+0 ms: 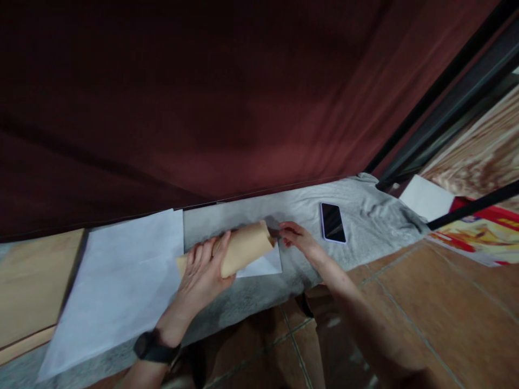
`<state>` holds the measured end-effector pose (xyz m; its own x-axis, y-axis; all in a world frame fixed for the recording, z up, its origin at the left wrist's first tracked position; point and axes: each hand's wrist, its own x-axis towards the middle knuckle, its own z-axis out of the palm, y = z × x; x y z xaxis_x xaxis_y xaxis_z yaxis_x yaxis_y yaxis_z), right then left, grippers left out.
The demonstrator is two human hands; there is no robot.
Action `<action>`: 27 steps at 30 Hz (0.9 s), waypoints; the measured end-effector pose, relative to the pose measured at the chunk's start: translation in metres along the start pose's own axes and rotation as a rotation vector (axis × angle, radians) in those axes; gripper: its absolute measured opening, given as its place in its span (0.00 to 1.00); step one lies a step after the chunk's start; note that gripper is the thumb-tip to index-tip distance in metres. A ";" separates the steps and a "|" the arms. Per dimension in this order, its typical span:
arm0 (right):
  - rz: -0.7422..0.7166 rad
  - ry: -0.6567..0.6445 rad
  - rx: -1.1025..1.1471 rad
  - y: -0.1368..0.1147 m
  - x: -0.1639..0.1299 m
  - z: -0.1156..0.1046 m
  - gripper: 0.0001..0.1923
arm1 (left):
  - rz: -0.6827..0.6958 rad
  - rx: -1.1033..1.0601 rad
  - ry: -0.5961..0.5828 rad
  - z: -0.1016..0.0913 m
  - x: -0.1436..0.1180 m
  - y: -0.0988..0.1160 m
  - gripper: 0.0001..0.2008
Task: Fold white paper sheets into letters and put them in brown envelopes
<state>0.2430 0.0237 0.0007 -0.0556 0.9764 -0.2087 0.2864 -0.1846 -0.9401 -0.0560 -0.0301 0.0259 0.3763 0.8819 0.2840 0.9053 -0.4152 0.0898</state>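
A tan paper envelope or sleeve (246, 249) bulges into a rounded shape over the grey cloth, its mouth facing right. My left hand (206, 265), with a dark watch on the wrist, wraps round its left part. Just off the mouth is my right hand (294, 236), its fingers curled and pinched together; whatever may be between them is too small and dim to make out. Beneath the envelope lies a small white sheet (263, 265), partly covered. A dark-screened phone with a lilac edge (333, 222) rests to the right of my right hand.
Large white paper sheets (125, 270) lie left of my left hand, beside a stack of tan paper (38, 281). Grey cloth (373, 227) covers the narrow surface. A dark red curtain (227, 108) hangs behind. Dark metal bars (450, 92) and a red-yellow printed box (478, 229) are at right.
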 end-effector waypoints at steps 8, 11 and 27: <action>0.050 0.134 -0.856 -0.009 -0.026 0.042 0.24 | -0.098 0.038 0.141 -0.013 0.001 -0.025 0.49; 0.095 0.119 -0.956 -0.017 -0.031 0.054 0.29 | -0.136 0.032 0.151 -0.014 0.000 -0.032 0.47; -0.268 0.349 -0.028 0.000 -0.001 -0.017 0.09 | -0.082 0.019 -0.007 0.001 -0.010 -0.049 0.50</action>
<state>0.2597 0.0245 0.0059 0.1938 0.9696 0.1494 0.3323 0.0783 -0.9399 -0.1039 -0.0184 0.0179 0.3018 0.9143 0.2702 0.9367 -0.3371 0.0943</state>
